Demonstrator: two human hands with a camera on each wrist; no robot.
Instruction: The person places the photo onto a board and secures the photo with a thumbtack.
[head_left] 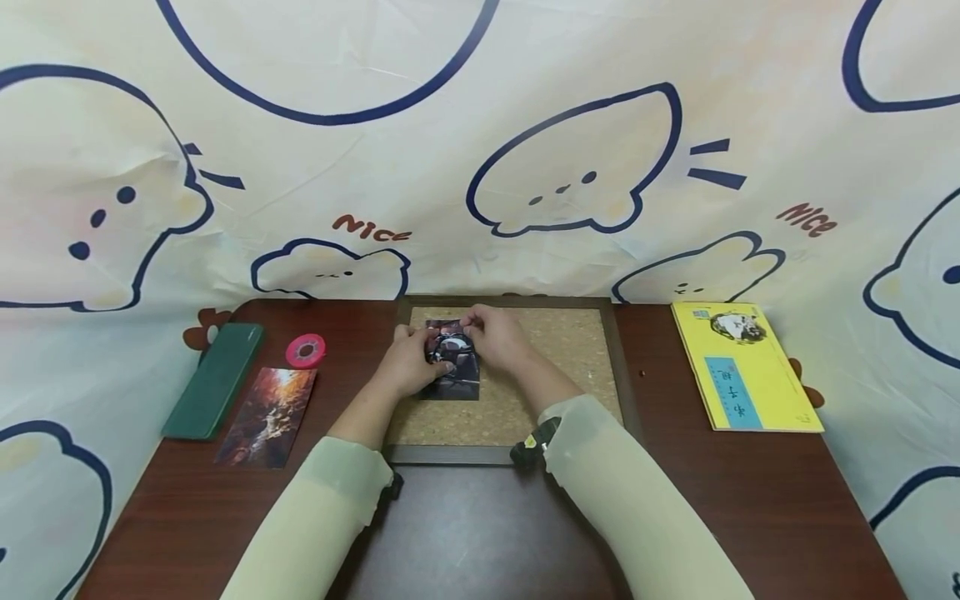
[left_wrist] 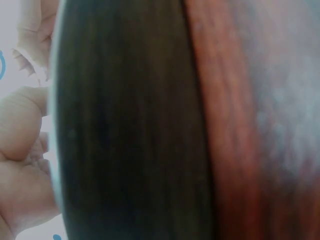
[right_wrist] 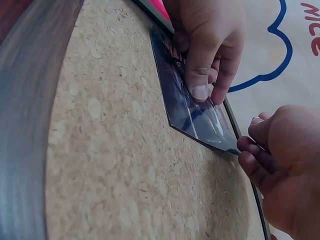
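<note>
A dark printed photo card (head_left: 459, 379) lies over the left part of a cork board (head_left: 555, 367) with a brown frame. My left hand (head_left: 407, 363) holds the card at its left side, its thumb on the printed face. At the upper right corner, my right hand (head_left: 497, 337) pinches the card between curled fingers. In the right wrist view the card (right_wrist: 192, 117) bends up slightly toward the right hand (right_wrist: 287, 170), and the left thumb (right_wrist: 200, 92) presses on it. The dark, blurred frame edge (left_wrist: 130, 120) fills much of the left wrist view.
On the left of the table lie a green box (head_left: 213, 383), a pink tape roll (head_left: 305, 351) and a second, orange-toned photo card (head_left: 268, 417). A yellow book (head_left: 787, 367) is at the right. Behind the table hangs a patterned cloth (head_left: 540, 258).
</note>
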